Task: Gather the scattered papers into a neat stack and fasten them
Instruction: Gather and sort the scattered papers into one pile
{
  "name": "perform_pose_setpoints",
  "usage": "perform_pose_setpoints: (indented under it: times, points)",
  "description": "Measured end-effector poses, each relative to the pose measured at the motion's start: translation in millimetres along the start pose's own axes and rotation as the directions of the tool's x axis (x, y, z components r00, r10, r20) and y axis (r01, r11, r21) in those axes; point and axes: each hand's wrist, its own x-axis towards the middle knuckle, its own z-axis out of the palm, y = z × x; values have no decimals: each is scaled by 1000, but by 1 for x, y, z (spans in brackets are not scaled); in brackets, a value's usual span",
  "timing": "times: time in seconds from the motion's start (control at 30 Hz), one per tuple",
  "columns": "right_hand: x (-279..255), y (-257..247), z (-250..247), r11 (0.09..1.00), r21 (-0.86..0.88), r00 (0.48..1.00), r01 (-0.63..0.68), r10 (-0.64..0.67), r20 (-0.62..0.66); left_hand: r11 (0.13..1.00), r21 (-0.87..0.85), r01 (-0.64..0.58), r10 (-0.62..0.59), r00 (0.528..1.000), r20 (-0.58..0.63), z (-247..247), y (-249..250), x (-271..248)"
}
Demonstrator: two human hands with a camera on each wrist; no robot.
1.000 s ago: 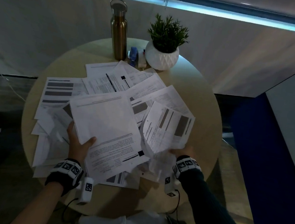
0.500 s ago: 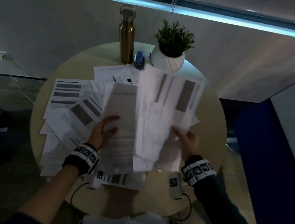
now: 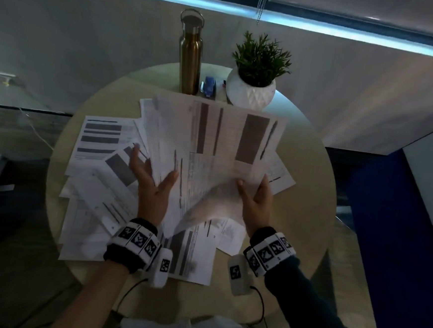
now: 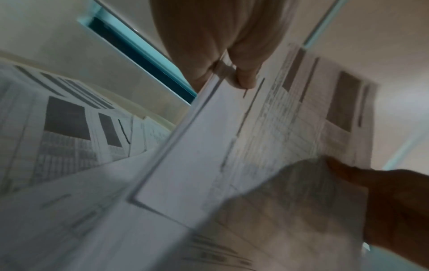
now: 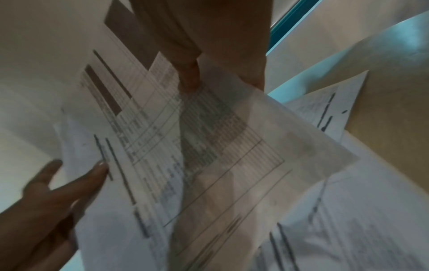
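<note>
— What is in front of you, biggest thing first?

— A round, pale wooden table, most of its top covered by loose white printed sheets with grey and black blocks. They lie overlapping at all angles, mainly on the left half and near my edge, with one more poking out on the right.

— And what are you holding?

— A fanned bundle of white printed pages, lifted off the table and tilted up toward me, above the scattered sheets. The pages are uneven, their edges splayed, and the lower edge curls.

— How does each hand grip it?

— My left hand has the bundle's left side: thumb on the front face, the other fingers spread behind it. The left wrist view shows the thumb pinching the paper edge. My right hand grasps the lower right part, thumb on the front and fingers behind the pages; the right wrist view shows a fingertip pressed on the sheet. Both wrists wear black bands with white marker blocks.

— What stands at the far side?

— A tall bronze metal bottle with a steel cap and loop handle, upright at the far rim. To its right sits a small green plant in a white faceted pot. Between the two lies a small blue stapler, resting on the table just beyond the bundle's top edge, well apart from my hands.
</note>
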Motion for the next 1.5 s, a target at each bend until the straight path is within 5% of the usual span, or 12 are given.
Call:
perform_pose_setpoints:
  times: [0.13, 0.37, 0.43, 0.5, 0.6, 0.7, 0.87, 1.03, 1.17, 1.27, 1.4, 1.5]
  points:
    - [-3, -3, 23, 994, -98, 995, 52, -43, 88, 953, 146, 266, -269, 963, 1, 13, -12, -8]
    - [67, 14, -5, 931, -365, 963, 26, 75, 259, 931, 94, 353, -325, 918, -227, -59, -35, -4]
    - [100, 27, -16, 756, -622, 923, 202, 67, 380, 896, 79, 437, -395, 865, -308, -81, -48, -8]
    - [133, 36, -18, 443, -800, 830, 404, 190, 525, 866, 37, 498, -456, 818, -351, -96, -57, -16]
    - [176, 42, -4, 93, -772, 686, 629, 402, 607, 839, -108, 534, -536, 773, -341, -107, -64, -28]
    - [205, 50, 14, -23, -713, 620, 701, 515, 592, 819, -153, 553, -571, 756, -321, -115, -70, -39]
    - [226, 54, 34, -131, -682, 604, 720, 603, 521, 759, -388, 523, -647, 673, -358, -136, -79, -57]
    - [236, 31, 22, -37, -792, 622, 610, 642, 449, 746, -405, 529, -657, 687, -310, -141, -66, -68]
    - [214, 4, -9, 236, -897, 603, 374, 672, 428, 720, -434, 541, -687, 643, -338, -141, -63, -72]
    - [159, 3, -23, 402, -896, 679, 188, 607, 414, 690, -412, 595, -723, 592, -356, -139, -54, -68]
    - [61, 45, -17, 614, -733, 742, -291, 629, 233, 672, -454, 585, -737, 592, -327, -135, -47, -65]
    - [5, 80, 5, 599, -568, 716, -565, 697, 23, 686, -419, 595, -726, 596, -343, -140, -50, -63]
